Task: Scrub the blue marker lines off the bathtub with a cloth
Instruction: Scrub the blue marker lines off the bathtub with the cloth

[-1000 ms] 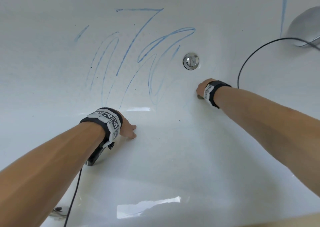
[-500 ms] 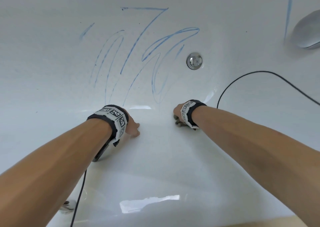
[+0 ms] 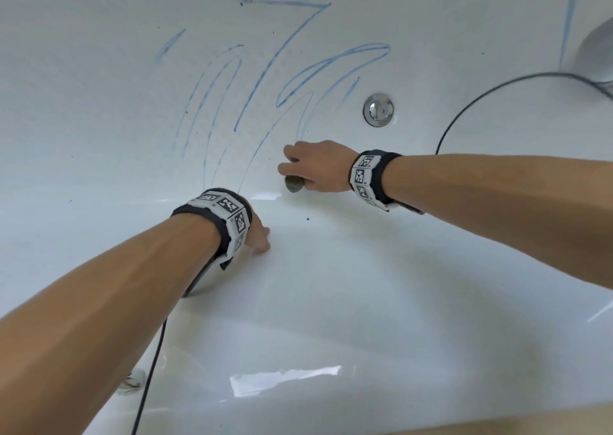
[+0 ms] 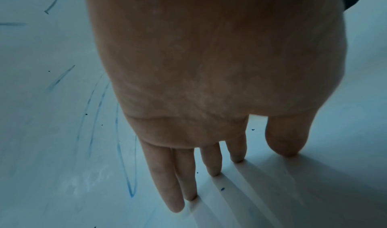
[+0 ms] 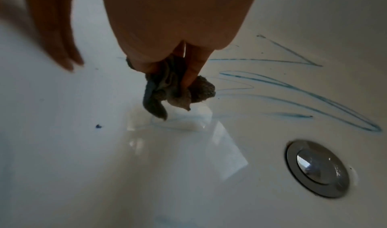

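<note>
Holding the bunched grey cloth (image 5: 178,89) in your right hand (image 3: 318,165), you have your fingers curled tight around it, a wad poking out below the grip. The hand sits at the near ends of the blue marker lines (image 3: 298,79), where the bathtub (image 3: 331,302) wall curves into its floor. In the right wrist view the cloth tail hangs just over a faint stroke; whether it presses the surface I cannot tell.

What matters for your next stroke: the lines run away from your grip, up the far wall and fanning to the left, with their long axes mostly near-to-far. You would likely scrub along them, pushing away from yourself. The drain cap (image 3: 378,109) lies to the right of the marks, beyond your hand.

Your left hand (image 4: 188,82) holds nothing: fingers straight, tips braced on the tub floor near the left strokes. It is close to them, but the cloth is in your right.
</note>
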